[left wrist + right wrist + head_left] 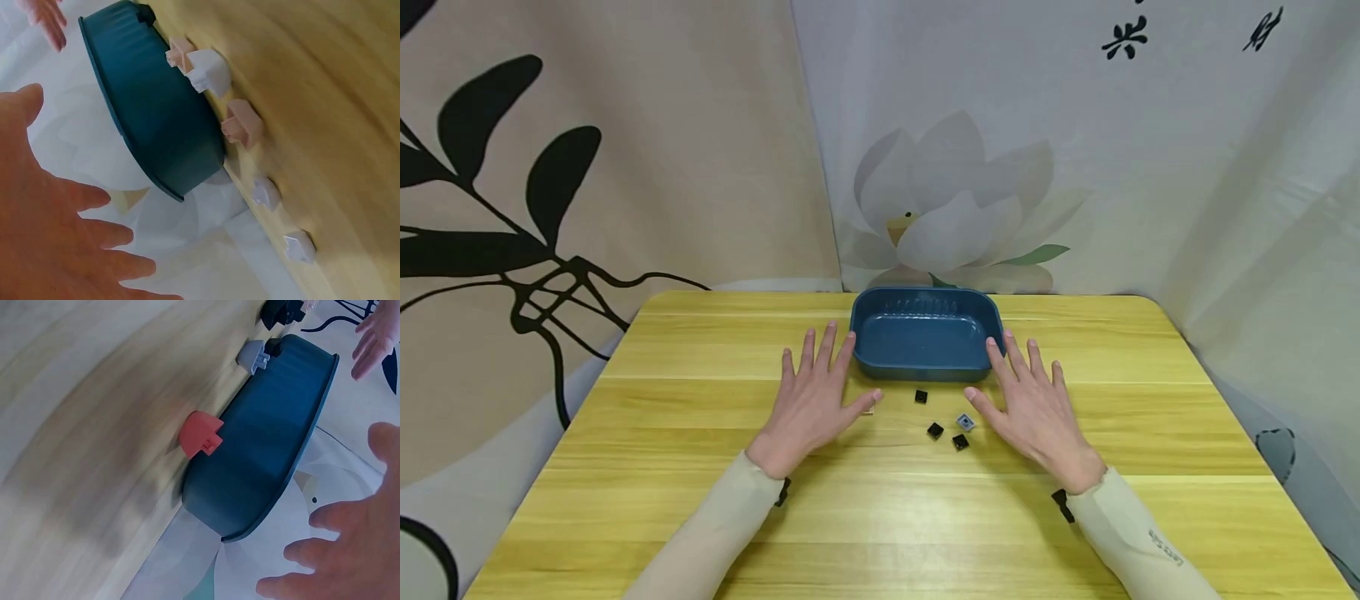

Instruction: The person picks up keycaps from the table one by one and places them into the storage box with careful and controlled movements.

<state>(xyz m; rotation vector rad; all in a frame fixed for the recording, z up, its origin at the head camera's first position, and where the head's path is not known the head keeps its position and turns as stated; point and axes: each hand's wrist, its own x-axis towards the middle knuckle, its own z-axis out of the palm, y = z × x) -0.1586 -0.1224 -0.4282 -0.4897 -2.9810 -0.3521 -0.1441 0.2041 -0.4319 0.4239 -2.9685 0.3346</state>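
Note:
My left hand [811, 404] is spread palm down over the table, left of a dark blue rectangular dish [925, 374]; its fingers are straight and it holds nothing. On the other side my right hand [1036, 408] is spread likewise, fingertips overlapping the dish's right edge in the head view. Between the hands lie black keycaps [935, 431] and a grey keycap [966, 422]. Pink keycaps [244, 123] and white keycaps [300, 245] show in the left wrist view, mostly hidden by my left hand from the head. A red keycap [200, 433] appears in the right wrist view.
The wooden table [880, 517] has rounded far corners, and the dish stands near its far edge. Behind hangs a pale curtain [1150, 167] with a flower and leaf print. Dark straps [1063, 505] sit at both wrists.

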